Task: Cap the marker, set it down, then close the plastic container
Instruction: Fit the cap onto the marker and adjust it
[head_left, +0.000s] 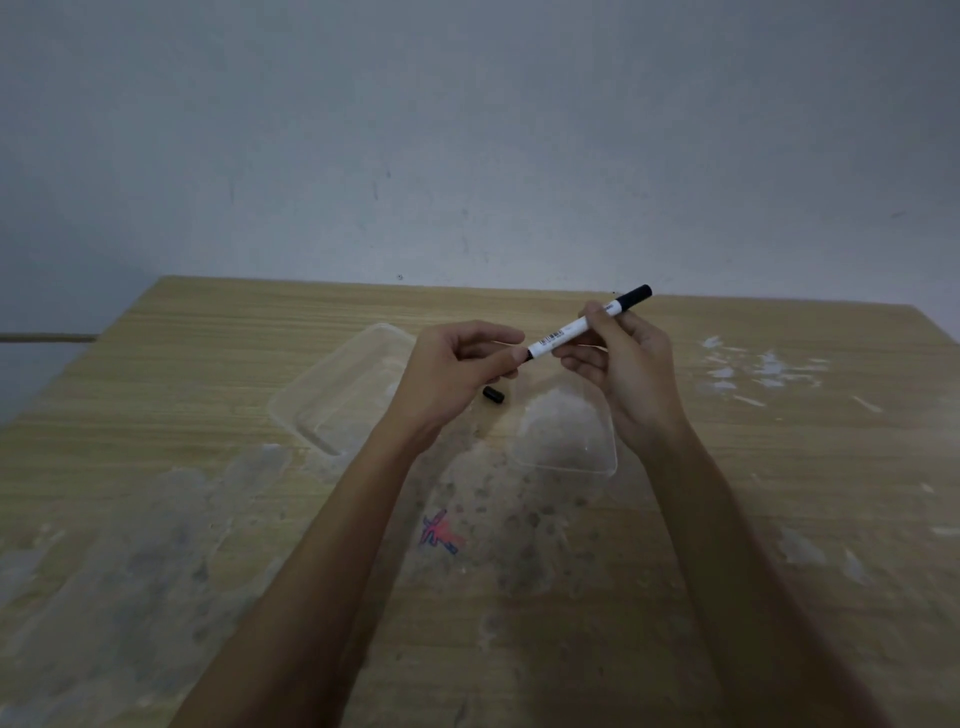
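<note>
Now the right hand (631, 364) grips the marker (576, 327); left hand (457, 369) pinches its tip end.

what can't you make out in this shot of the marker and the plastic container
Head view only:
- Marker near tip: hidden by the left hand's fingertips, so capped or bare is unclear.
- Marker's printed label: too small and blurred to read.
- Clear container: its far rim sits behind the right hand.
- Clear lid: its right edge lies behind the left hand.
- Black cap on the table: its open end is too dim to tell.
</note>
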